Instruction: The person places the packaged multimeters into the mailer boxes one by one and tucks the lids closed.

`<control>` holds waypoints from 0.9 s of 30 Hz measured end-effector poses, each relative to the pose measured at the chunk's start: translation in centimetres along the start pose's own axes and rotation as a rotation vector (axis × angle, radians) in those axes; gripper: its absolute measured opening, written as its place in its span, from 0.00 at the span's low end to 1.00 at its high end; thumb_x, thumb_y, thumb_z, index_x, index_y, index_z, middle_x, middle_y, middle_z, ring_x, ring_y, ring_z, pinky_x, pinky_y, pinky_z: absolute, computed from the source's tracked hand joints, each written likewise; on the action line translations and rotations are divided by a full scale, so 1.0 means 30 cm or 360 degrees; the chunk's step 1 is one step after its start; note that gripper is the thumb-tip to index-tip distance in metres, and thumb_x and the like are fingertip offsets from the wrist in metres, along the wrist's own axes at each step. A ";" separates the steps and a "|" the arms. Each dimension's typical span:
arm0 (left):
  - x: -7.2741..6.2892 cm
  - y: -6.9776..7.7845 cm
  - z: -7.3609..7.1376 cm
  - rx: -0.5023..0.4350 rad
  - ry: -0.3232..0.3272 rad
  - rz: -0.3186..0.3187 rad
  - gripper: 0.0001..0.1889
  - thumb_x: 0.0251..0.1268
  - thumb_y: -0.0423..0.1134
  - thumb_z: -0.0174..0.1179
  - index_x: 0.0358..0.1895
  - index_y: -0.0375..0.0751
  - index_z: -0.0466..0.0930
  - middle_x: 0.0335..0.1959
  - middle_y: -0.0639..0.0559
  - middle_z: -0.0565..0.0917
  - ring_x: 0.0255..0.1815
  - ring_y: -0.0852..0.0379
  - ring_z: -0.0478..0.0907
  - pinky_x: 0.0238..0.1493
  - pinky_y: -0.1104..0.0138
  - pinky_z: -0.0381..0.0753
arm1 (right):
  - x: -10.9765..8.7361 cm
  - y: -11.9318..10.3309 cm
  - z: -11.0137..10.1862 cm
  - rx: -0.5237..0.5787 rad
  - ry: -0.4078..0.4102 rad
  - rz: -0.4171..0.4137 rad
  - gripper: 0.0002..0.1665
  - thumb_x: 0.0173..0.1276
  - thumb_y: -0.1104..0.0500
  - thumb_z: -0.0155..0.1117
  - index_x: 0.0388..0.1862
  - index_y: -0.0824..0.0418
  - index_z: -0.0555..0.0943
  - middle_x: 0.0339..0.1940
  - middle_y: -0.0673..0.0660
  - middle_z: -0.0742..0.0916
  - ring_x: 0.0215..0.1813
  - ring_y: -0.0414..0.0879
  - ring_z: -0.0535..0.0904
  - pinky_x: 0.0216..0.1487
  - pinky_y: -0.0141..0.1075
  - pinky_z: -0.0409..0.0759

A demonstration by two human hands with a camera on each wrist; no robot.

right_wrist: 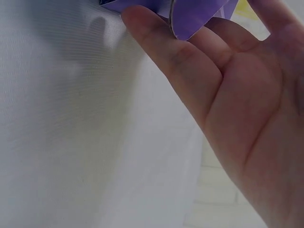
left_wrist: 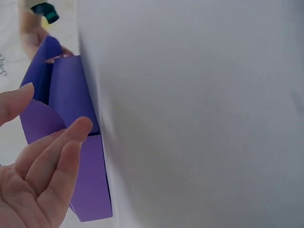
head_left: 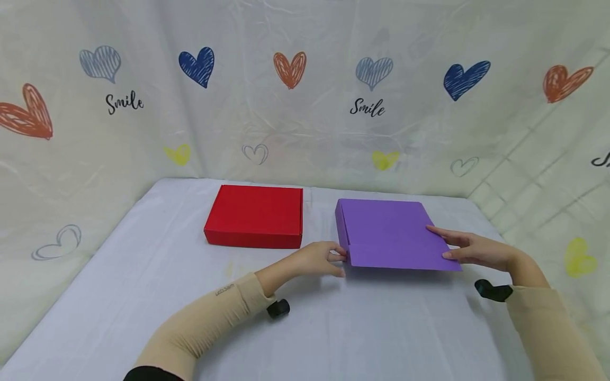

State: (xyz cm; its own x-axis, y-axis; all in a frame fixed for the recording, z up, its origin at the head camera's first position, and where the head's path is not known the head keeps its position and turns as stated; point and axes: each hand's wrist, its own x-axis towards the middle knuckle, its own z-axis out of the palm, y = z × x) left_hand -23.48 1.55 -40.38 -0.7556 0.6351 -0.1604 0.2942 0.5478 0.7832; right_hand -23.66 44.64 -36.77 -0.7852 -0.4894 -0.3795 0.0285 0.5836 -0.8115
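A flat purple cardboard box (head_left: 386,233) lies on the right half of the table, its lid panel slightly raised at the near edge. In the left wrist view a gap shows between the lid's flap (left_wrist: 40,116) and the box's inner wall (left_wrist: 71,90). My left hand (head_left: 319,259) is at the near left corner, its fingers extended along the box's side and its thumb by the lid edge. On the right edge of the lid, my right hand (head_left: 472,248) rests with thumb and fingers fairly straight. A rounded purple flap (right_wrist: 190,19) overlaps its fingers in the right wrist view.
Left of the purple box lies a closed red box (head_left: 257,214). Both boxes are on a white cloth-covered table (head_left: 381,328). Behind it hangs a pale curtain (head_left: 324,143) printed with hearts and lettering. Dark wrist cameras sit at both cuffs.
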 end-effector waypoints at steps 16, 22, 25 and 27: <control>0.019 0.023 -0.006 0.0047 0.0127 -0.0062 0.25 0.59 0.60 0.73 0.50 0.45 0.85 0.44 0.58 0.88 0.46 0.62 0.81 0.42 0.66 0.81 | -0.003 0.001 0.003 0.0003 0.0019 -0.0002 0.44 0.79 0.60 0.57 0.86 0.50 0.49 0.84 0.67 0.41 0.79 0.35 0.50 0.60 0.24 0.71; 0.031 0.030 -0.012 0.0101 0.0141 -0.0067 0.19 0.59 0.55 0.75 0.44 0.45 0.87 0.36 0.60 0.85 0.40 0.61 0.79 0.39 0.66 0.80 | -0.001 -0.005 0.008 0.0001 0.0006 -0.0031 0.44 0.78 0.61 0.57 0.86 0.51 0.49 0.84 0.69 0.40 0.80 0.72 0.32 0.60 0.23 0.71; 0.036 0.031 -0.010 0.0113 0.0128 -0.0088 0.17 0.58 0.54 0.76 0.42 0.46 0.88 0.32 0.61 0.84 0.38 0.60 0.78 0.38 0.66 0.79 | -0.001 -0.003 0.008 -0.0006 0.0006 -0.0027 0.44 0.78 0.62 0.57 0.86 0.50 0.50 0.84 0.68 0.41 0.81 0.68 0.34 0.60 0.23 0.70; 0.036 0.033 -0.010 0.0121 0.0116 -0.0093 0.17 0.58 0.53 0.76 0.42 0.45 0.88 0.32 0.61 0.84 0.38 0.60 0.78 0.37 0.67 0.78 | -0.001 -0.002 0.007 -0.0034 0.0013 -0.0026 0.43 0.78 0.62 0.57 0.86 0.50 0.50 0.84 0.68 0.42 0.82 0.66 0.36 0.61 0.23 0.70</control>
State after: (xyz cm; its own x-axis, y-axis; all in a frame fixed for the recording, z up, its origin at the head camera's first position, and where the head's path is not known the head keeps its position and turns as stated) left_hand -24.18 2.63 -39.60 -0.8126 0.5609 -0.1581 0.2898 0.6243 0.7255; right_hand -23.50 44.49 -36.80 -0.7905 -0.4935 -0.3626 0.0026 0.5894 -0.8078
